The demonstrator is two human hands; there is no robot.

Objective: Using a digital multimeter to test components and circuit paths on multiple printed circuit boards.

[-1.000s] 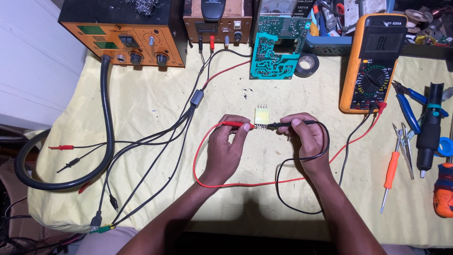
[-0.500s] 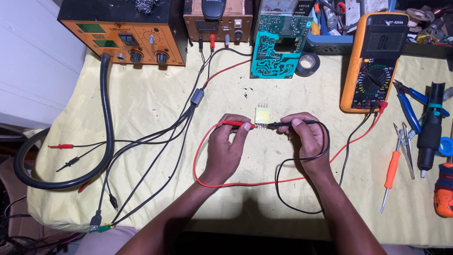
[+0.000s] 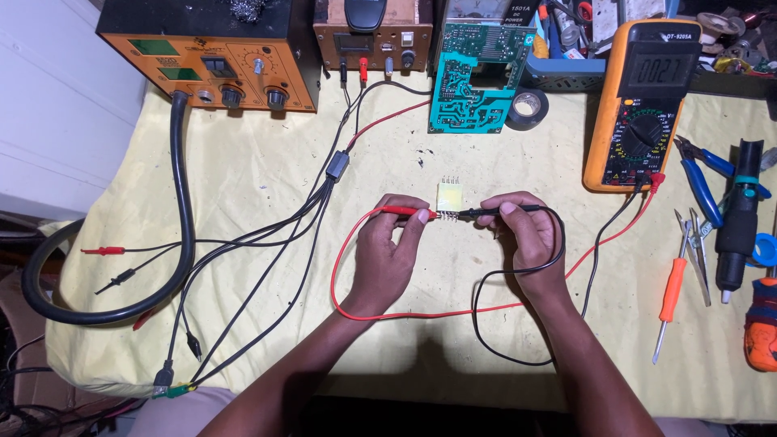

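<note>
A small yellow transformer (image 3: 450, 195) sits between both hands: left hand (image 3: 388, 251) pinches the red probe (image 3: 402, 210), right hand (image 3: 526, 235) pinches the black probe (image 3: 502, 210), tips meeting its near-side pins.

An electronics repair workshop: beside the orange multimeter (image 3: 643, 105) on the yellow-clothed tabletop (image 3: 267, 186) stand a soldering station (image 3: 214, 53), bare circuit board (image 3: 477, 81), pliers (image 3: 700, 174) and screwdriver (image 3: 670, 299).

Left hand (image 3: 387, 251) and right hand (image 3: 524, 235) side by side, fingers pinched, forearms angled inward
</note>
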